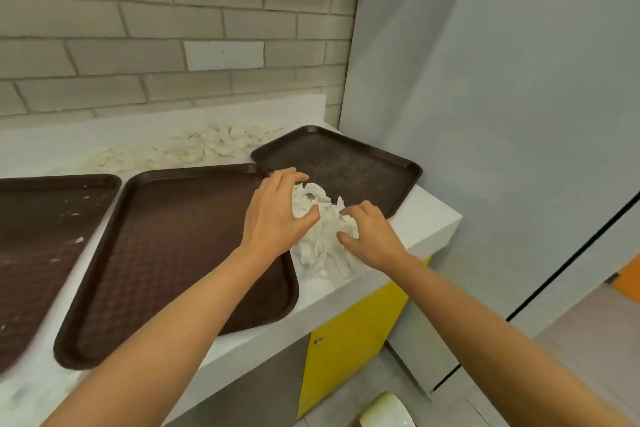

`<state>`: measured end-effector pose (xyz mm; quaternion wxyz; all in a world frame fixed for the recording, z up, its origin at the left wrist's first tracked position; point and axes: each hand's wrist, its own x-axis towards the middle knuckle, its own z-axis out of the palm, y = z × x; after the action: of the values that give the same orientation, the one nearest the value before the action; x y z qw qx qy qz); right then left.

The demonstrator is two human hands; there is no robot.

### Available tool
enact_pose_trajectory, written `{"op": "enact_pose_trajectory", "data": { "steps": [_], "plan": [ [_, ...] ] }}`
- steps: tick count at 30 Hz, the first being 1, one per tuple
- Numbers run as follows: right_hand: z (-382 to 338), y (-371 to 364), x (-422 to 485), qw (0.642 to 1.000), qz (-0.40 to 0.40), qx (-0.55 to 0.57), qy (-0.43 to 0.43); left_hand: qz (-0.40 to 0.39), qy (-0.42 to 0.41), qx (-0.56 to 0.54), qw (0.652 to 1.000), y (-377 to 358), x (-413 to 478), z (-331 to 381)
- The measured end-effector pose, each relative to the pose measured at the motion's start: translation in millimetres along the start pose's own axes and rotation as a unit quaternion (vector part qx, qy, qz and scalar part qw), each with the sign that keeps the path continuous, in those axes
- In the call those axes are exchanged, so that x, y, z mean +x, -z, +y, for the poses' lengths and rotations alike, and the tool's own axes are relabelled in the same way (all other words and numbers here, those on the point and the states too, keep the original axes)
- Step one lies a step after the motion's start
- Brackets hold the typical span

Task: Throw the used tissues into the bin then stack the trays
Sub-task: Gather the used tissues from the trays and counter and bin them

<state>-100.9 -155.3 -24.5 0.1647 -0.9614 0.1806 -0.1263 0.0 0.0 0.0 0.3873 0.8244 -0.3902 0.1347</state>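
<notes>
Three trays: all brown, all on the white counter (426, 229), none stacked yet.
Landmark: the middle tray (180, 253), long side running away from the onlooker, bare inside.
Left tray (45, 246): just left of the middle tray, cut by the frame edge, pale crumbs on its floor.
Far tray (346, 170): behind and right of the middle tray, turned at an angle, its near corner close to the middle tray's far right corner.
Used tissues (322, 243): a crumpled white heap just right of the middle tray, spilling from the far tray's near edge onto the bare counter.
Left hand (277, 215): reaches across the middle tray's right rim; fingers curled over the heap's left side, clutching tissue.
Right hand (370, 236): on the heap's right side, fingers pressed in; a full clasp cannot be made out.
Reason for the hold: two hands from opposite sides likely gather loose pieces into one wad for a single carry.
Scattered scraps (207, 146): more pale litter behind the middle tray, along the brick wall (138, 28).
Bin: possibly the pale rim (384, 409) on the floor, right of and below the middle tray; too little shows to be sure.
Stage: tissue collection under way; stacking not begun.
</notes>
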Motion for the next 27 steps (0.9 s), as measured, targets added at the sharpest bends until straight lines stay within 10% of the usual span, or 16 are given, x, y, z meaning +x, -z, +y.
{"op": "enact_pose_trajectory", "data": {
  "steps": [7, 27],
  "plan": [
    [17, -30, 13, 0.996, -0.089, -0.011, -0.011, -0.026, 0.026, 0.029, 0.999, -23, -1, -10],
    [34, -20, 46, 0.985, 0.018, 0.172, -0.022, -0.106, 0.059, 0.049, 0.991, -56, -14, -8]
  ]
}}
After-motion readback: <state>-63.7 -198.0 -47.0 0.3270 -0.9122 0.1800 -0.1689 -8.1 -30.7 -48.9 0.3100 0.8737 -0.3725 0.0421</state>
